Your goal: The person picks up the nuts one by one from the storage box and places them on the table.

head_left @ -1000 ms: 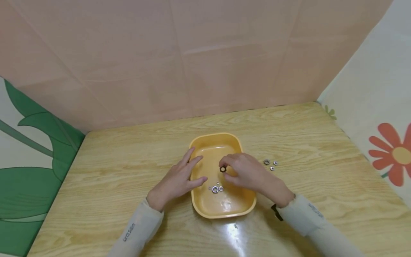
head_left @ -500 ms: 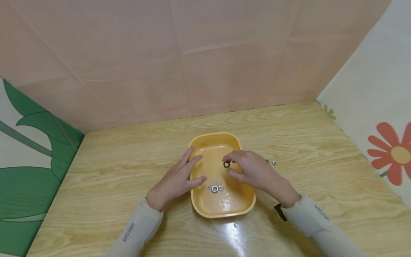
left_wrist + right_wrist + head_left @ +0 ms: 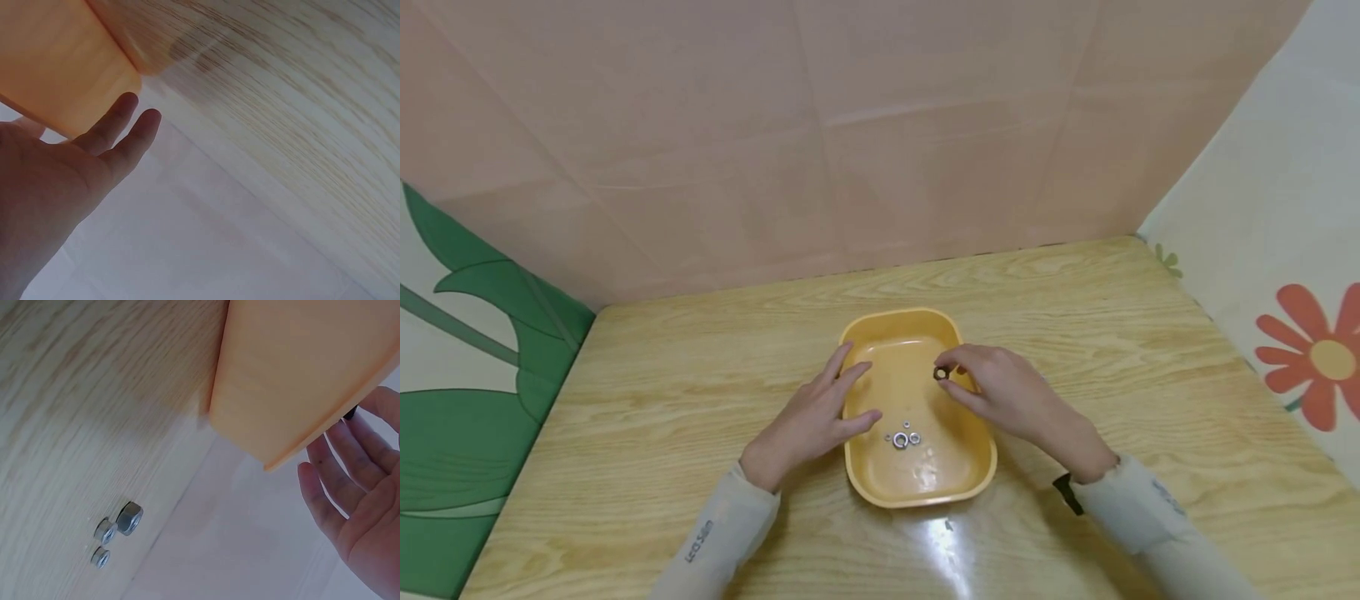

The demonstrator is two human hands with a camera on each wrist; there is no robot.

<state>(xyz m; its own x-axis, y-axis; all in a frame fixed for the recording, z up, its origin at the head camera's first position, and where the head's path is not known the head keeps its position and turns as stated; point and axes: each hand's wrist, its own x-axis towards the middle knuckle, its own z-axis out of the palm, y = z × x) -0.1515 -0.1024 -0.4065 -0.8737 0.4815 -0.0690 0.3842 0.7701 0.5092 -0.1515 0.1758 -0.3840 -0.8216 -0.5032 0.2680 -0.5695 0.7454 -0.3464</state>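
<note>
My right hand [image 3: 1011, 396] pinches a dark hex nut [image 3: 936, 374] between thumb and fingertips, over the right side of a yellow plastic tray [image 3: 917, 503]. In the right wrist view, only a small dark bit of that nut [image 3: 350, 413] shows past the tray's rim. My left hand [image 3: 808, 425] rests at the tray's left rim with its fingers spread and fairly straight; thumb and a finger reach over the inside. From the left wrist, two fingers [image 3: 134, 134] show outside the tray wall [image 3: 56, 62]. Several silver nuts [image 3: 896, 443] of different sizes lie on the tray's floor.
Three silver nuts [image 3: 130, 519] sit on the wood-grain table [image 3: 700, 375] right of the tray; the right hand and forearm hide them in the head view. A pinkish sheet [image 3: 820, 150] stands behind the table, with flower-printed panels at both sides.
My right hand has moved right and away from me with the dark nut, from over the tray's middle toward its right rim, covering the loose nuts. My left hand has stayed put.
</note>
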